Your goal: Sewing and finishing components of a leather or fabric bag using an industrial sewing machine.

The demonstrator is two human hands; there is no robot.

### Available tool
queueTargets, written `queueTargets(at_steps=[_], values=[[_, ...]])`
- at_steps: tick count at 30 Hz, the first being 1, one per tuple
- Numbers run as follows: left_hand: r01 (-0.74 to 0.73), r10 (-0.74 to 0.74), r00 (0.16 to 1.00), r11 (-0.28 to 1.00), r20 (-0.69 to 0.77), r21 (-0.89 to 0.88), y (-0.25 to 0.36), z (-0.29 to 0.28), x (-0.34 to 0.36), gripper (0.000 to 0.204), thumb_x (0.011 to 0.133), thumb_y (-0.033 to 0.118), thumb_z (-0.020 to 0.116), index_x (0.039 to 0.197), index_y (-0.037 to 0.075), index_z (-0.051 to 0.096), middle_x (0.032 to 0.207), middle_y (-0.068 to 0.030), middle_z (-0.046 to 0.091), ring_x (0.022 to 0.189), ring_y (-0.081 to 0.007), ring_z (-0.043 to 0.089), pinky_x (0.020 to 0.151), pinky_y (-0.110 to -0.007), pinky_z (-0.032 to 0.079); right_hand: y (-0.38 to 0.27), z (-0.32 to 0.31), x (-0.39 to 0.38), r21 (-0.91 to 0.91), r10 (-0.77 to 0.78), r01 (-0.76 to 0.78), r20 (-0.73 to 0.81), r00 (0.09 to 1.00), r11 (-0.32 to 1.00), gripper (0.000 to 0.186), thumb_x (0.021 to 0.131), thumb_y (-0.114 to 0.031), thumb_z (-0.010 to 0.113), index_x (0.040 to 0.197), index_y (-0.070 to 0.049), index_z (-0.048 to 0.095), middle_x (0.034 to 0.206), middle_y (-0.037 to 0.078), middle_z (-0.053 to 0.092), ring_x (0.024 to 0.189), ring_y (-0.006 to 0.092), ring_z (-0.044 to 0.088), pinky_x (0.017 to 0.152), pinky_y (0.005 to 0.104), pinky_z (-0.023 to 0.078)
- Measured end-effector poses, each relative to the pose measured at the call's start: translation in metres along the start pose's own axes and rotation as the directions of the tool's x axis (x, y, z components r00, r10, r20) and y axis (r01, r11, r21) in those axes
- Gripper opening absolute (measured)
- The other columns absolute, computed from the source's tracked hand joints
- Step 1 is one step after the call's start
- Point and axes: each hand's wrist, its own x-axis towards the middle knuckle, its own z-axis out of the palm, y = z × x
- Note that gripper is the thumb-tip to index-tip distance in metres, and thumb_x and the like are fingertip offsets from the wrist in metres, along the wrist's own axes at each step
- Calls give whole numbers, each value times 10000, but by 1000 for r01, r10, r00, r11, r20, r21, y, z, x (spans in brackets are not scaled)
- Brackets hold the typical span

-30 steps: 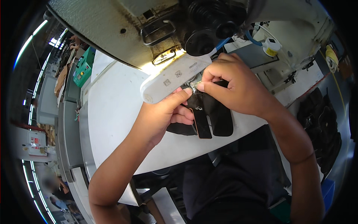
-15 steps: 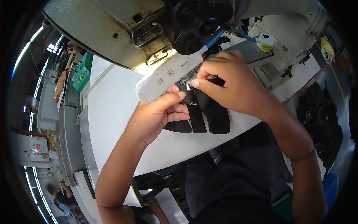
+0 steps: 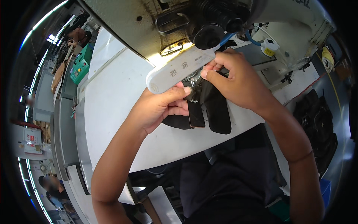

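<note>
My left hand (image 3: 156, 104) is closed on a black fabric piece (image 3: 218, 115) with a narrow strip (image 3: 196, 117) hanging from it, its thumb beside a small silver fitting (image 3: 193, 96). Up and to the right, my right hand (image 3: 238, 82) pinches the same piece along its metal zipper teeth (image 3: 198, 77), fingertips close to the sewing machine's metal foot. A long white lamp housing (image 3: 181, 69) hangs just above both hands, hiding part of the work, beneath the machine head (image 3: 130, 22).
The white table (image 3: 112, 112) bends toward a green control box (image 3: 79, 66) at left. A small white container (image 3: 269, 48) sits right of the machine. Dark pieces (image 3: 313, 130) are piled at far right, above a blue bin (image 3: 324, 192). Other people (image 3: 54, 186) are at the far left.
My right thumb and fingers have moved up and right from the silver fitting along the zipper. My left hand stays on the piece. The view has shifted slightly.
</note>
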Motion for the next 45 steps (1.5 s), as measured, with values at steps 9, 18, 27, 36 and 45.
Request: queueTargets(at_steps=[9, 18, 27, 36, 45], values=[[-561, 711, 697, 620, -91, 548, -51, 23, -17, 322, 998, 97, 658, 1297, 2, 589, 1133, -78, 666, 908, -114, 636, 777, -235, 511, 3, -3, 3, 2, -7, 7, 5, 1000, 1000, 156, 914, -218, 686, 915, -65, 714, 818, 58, 690, 902, 251, 595, 976, 414, 428], [-476, 926, 354, 59, 130, 877, -79, 24, -5, 529, 798, -87, 766, 1310, 20, 690, 1162, -127, 659, 1010, -227, 668, 829, -300, 565, 5, -10, 11, 212, 140, -190, 227, 964, 959, 180, 910, -137, 656, 1039, -74, 765, 647, 37, 599, 701, 125, 549, 799, 276, 444], [-565, 920, 372, 119, 124, 817, -73, 25, -7, 458, 842, -118, 706, 1281, 11, 705, 1213, -149, 640, 1052, -253, 660, 899, -332, 538, -7, -16, -4, -129, -195, 190, -26, 981, 973, 146, 925, -192, 702, 870, -62, 667, 704, 36, 636, 690, 207, 585, 747, 361, 449], [-517, 916, 395, 155, 74, 842, -66, 26, -11, 412, 841, -139, 679, 1227, 1, 706, 1175, -138, 650, 1005, -277, 678, 856, -350, 554, 2, -13, 19, 81, 9, -16, 96, 995, 997, 307, 905, -229, 742, 773, 10, 603, 663, 60, 565, 596, 145, 482, 567, 331, 396], [-501, 911, 412, 207, 22, 840, -67, 31, -14, 397, 846, -88, 707, 1224, 29, 734, 1226, -157, 683, 1095, -279, 693, 931, -346, 554, 2, -3, 23, 78, -68, 66, 22, 997, 995, 269, 868, -193, 768, 783, 14, 619, 639, 82, 566, 583, 162, 481, 573, 352, 407]])
